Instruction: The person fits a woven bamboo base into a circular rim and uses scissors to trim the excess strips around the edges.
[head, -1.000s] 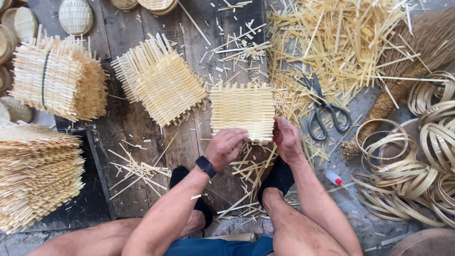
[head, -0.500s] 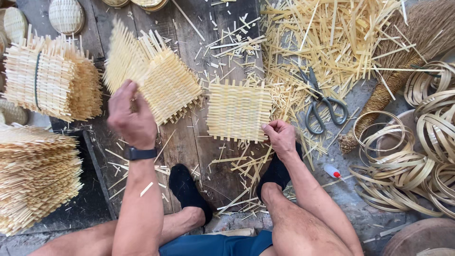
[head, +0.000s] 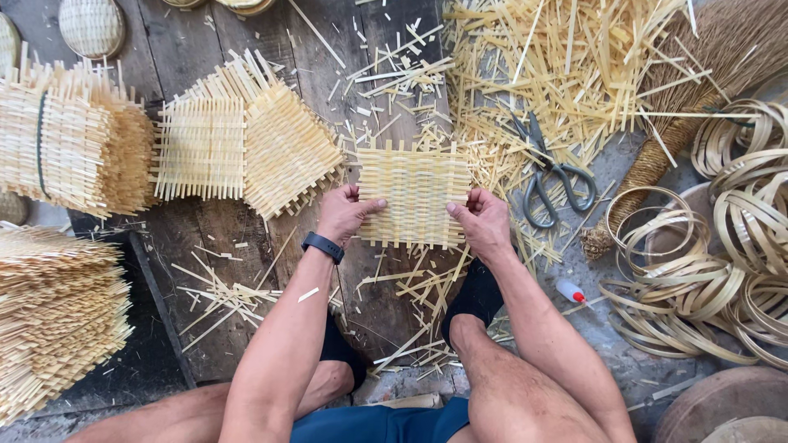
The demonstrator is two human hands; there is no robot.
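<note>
— Holding anything in that left hand (head: 343,215)?

— Gripping the left edge of the woven bamboo square (head: 414,195), thumb laid on top, fingers curled under. Out to the left of that hand lie two finished woven squares (head: 246,148) fanned on the plank floor (head: 197,238), and further left a bundled stack (head: 70,139) and a tall pile of mats (head: 53,320).

— And the other side?

— My right hand (head: 484,223) is closed on the square's right edge the same way, so the piece sits flat between both hands, just ahead of my feet. To the right of that hand lie the scissors (head: 550,176), then loose bamboo slivers (head: 574,66), then the coiled bamboo hoops (head: 722,254).

— What might go wrong?

— I reckon the weave could slip. The strip ends stick out loose all round, so a crooked pull could slide strips out of line. Splinters too, with bare fingers on cut ends.
</note>
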